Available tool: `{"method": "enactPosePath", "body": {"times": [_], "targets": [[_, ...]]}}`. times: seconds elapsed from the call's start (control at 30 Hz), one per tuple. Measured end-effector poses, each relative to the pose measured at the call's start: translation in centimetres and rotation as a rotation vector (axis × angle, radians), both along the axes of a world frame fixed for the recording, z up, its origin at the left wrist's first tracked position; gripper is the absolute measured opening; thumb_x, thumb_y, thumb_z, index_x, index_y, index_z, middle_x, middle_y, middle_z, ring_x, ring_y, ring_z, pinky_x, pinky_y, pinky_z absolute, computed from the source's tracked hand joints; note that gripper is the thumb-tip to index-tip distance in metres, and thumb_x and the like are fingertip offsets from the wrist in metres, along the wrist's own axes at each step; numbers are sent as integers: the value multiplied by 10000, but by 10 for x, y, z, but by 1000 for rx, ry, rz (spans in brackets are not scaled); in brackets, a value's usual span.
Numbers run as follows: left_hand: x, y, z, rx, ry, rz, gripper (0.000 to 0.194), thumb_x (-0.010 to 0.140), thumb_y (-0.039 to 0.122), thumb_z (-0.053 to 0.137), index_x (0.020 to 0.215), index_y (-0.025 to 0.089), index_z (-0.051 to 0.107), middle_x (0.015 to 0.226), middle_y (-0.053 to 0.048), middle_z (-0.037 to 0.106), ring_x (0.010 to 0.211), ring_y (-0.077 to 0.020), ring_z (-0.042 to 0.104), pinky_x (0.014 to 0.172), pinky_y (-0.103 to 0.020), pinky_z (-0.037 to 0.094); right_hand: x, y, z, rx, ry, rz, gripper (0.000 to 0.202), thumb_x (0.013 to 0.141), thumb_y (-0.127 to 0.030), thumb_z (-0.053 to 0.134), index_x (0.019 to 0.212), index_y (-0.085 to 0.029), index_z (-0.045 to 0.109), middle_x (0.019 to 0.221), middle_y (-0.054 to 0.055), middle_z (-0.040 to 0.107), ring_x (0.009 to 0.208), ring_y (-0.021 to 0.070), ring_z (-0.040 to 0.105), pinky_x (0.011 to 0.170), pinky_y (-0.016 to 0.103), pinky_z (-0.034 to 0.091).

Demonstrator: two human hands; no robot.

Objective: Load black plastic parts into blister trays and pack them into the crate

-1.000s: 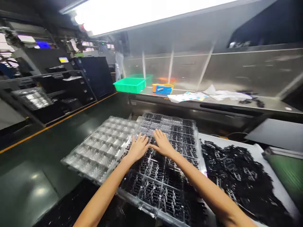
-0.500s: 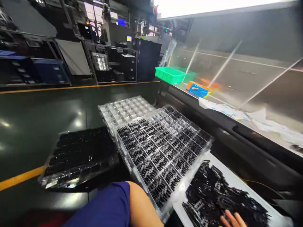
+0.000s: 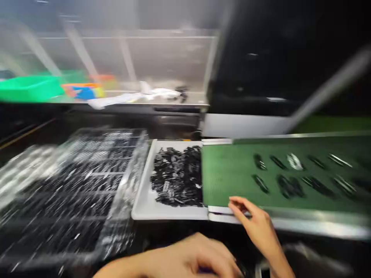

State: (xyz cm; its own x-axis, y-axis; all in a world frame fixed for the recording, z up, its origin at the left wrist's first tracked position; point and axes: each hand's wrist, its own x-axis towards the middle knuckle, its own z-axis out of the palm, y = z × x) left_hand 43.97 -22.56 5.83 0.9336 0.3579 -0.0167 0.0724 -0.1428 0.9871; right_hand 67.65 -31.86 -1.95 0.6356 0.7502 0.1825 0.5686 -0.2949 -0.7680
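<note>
My right hand [image 3: 256,220] is at the near rail of a green conveyor belt [image 3: 218,177], thumb and forefinger tips drawn close together. Anything between them is too small to make out. My left hand [image 3: 205,256] is low in front of me, its fingers bent and smeared by motion, so what it holds is unclear. Beyond it, a white tray [image 3: 142,202] holds a heap of small black plastic parts [image 3: 178,177] and butts against the belt's end. Spaced black parts [image 3: 261,183] lie on the belt, with one pale, shiny piece [image 3: 295,161] among them.
To the left, a clear compartment tray [image 3: 116,200] is filled with rows of black parts, beside a whitish tray [image 3: 23,173]. On a shelf behind are a green bin [image 3: 31,88], an orange and blue bin [image 3: 84,92] and white sheets [image 3: 116,99].
My view has swung right, from the compartment trays and aisle to the belt. A hand that was over the black parts is out of the heap; both hands now show in front of me.
</note>
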Motion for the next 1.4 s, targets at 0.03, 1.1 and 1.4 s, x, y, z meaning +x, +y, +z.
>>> {"method": "enactPosePath", "body": {"times": [0.03,1.1,1.4], "targets": [[19,9,-9,-29,56,-18,371,955,490,480,847,197,680,827,-38,647,766,-157,600,739,-302,522,10,-7,5,10,-64,-93,343,842,-540,586,891,-225,715,813,50,741,700,213,680,679,329,546],[137,58,-55,-1008,-160,318,430,723,323,817,1051,87,668,740,4,583,578,-54,491,517,-165,410,175,85,73,-709,-201,-372,188,849,-320,683,891,-137,670,1039,102,698,1021,245,646,902,454,493],[45,71,-48,-983,-395,686,182,855,246,676,958,185,539,853,-2,687,762,-121,658,799,-270,520,-32,90,82,-223,181,363,324,816,-512,633,833,-188,620,767,10,673,688,151,636,638,262,503]]}}
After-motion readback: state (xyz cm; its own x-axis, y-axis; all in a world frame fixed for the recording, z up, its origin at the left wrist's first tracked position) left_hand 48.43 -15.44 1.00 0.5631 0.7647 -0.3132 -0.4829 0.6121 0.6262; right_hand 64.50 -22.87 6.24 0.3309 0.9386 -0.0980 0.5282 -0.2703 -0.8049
